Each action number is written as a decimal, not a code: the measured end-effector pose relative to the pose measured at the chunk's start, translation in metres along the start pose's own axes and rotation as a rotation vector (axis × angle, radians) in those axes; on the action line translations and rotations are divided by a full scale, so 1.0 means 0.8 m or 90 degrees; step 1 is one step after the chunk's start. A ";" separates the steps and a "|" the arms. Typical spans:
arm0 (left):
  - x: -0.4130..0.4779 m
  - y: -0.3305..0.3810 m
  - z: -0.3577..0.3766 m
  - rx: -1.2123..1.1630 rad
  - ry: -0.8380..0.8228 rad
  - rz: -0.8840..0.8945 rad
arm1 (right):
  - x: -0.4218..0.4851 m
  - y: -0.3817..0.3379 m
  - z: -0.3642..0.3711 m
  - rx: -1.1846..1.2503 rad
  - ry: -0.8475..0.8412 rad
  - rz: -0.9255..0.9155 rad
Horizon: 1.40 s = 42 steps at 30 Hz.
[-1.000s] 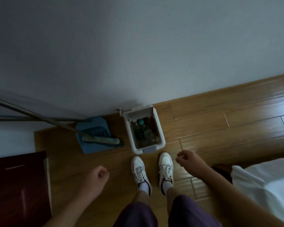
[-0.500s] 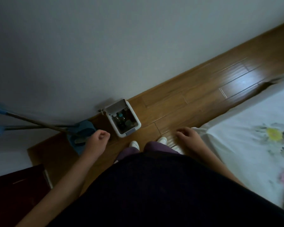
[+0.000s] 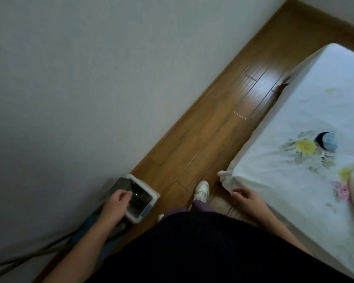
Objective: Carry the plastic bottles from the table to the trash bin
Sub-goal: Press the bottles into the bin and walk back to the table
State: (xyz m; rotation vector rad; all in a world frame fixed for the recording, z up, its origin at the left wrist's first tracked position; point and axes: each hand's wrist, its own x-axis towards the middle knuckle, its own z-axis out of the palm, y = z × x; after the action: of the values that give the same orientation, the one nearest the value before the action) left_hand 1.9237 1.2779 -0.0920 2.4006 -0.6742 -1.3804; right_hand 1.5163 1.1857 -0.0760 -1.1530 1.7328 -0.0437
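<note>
The small white trash bin [image 3: 154, 196] stands on the wooden floor against the wall, its lid [image 3: 120, 184] tipped back. Dark plastic bottles [image 3: 139, 198] lie inside it; their number is unclear in the dim light. My left hand [image 3: 116, 203] hovers over the bin's near-left rim, fingers curled into a loose fist with nothing in it. My right hand [image 3: 244, 198] hangs empty at my side, fingers loosely apart, close to the corner of the bed. No table is in view.
A bed with a white flowered sheet [image 3: 294, 123] fills the right side. A blue dustpan [image 3: 90, 221] and long broom handles [image 3: 29, 256] lie left of the bin. My white shoe [image 3: 201, 189] is on the floor strip between wall and bed.
The view has swung right and my body has turned from the bin toward the bed. My left hand now overlaps the bin's rim. Both hands have stayed empty.
</note>
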 end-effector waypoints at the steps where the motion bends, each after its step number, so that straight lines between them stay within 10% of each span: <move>1: 0.010 0.012 0.005 0.000 0.006 0.002 | 0.010 -0.001 -0.010 0.004 0.001 0.001; 16: 0.103 0.239 0.064 0.127 0.012 0.076 | 0.141 -0.102 -0.159 0.127 0.073 -0.062; 42: 0.352 0.841 0.229 0.266 -0.206 0.257 | 0.382 -0.091 -0.368 0.420 0.213 0.332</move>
State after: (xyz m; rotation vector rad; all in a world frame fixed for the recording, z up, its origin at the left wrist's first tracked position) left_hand 1.7174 0.5551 -0.0752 2.1506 -1.5701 -1.5728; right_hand 1.3363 0.7961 -0.1118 -0.2055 2.0420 -0.4727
